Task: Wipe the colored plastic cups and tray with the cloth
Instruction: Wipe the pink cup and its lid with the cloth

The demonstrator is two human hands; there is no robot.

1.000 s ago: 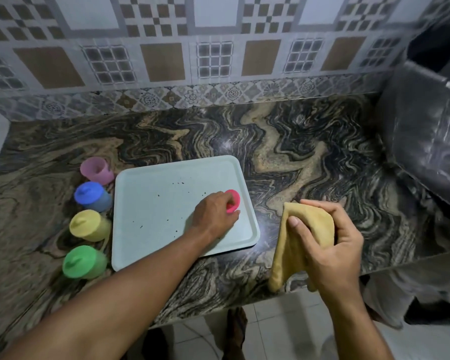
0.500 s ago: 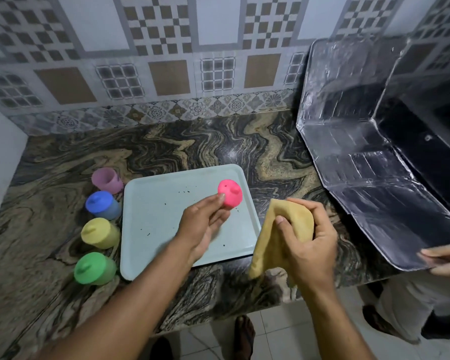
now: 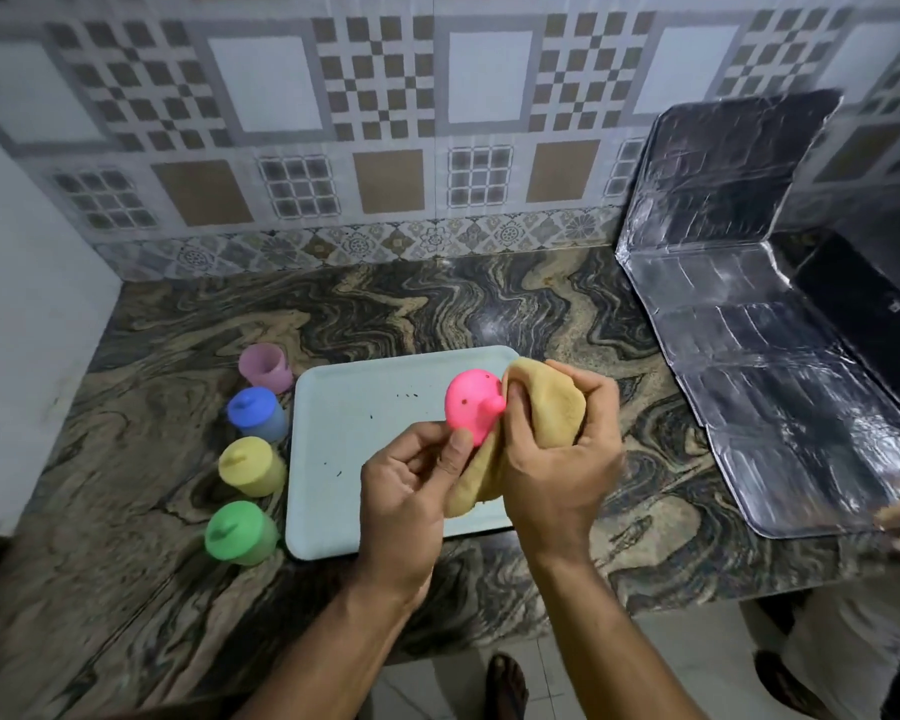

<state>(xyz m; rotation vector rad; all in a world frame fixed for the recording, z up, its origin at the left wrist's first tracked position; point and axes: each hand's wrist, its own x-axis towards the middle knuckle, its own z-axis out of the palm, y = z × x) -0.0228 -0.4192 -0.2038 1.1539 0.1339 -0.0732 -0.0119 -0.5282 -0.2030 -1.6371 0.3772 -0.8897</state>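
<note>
We hold the pink cup (image 3: 470, 406) above the tray (image 3: 365, 459), our left hand (image 3: 411, 480) curled under it with the thumb pressed against its lower edge. Our right hand (image 3: 557, 449) has its fingers (image 3: 596, 394) wrapped round the bunched yellow cloth (image 3: 546, 407) and presses that cloth against the right side of the cup, beside its small knob. Both forearms reach in from the near edge of the worktop (image 3: 489, 304). Dark specks dot the cup and the tray floor. We count five cups: the pink one in hand and four in a row just left of the tray, namely a lilac cup (image 3: 265, 367), a blue cup (image 3: 257, 414), a yellow cup (image 3: 250, 466) and a green cup (image 3: 239, 532). There is one tray and one cloth. A foil sheet (image 3: 759, 324) lies well right of the tray.
</note>
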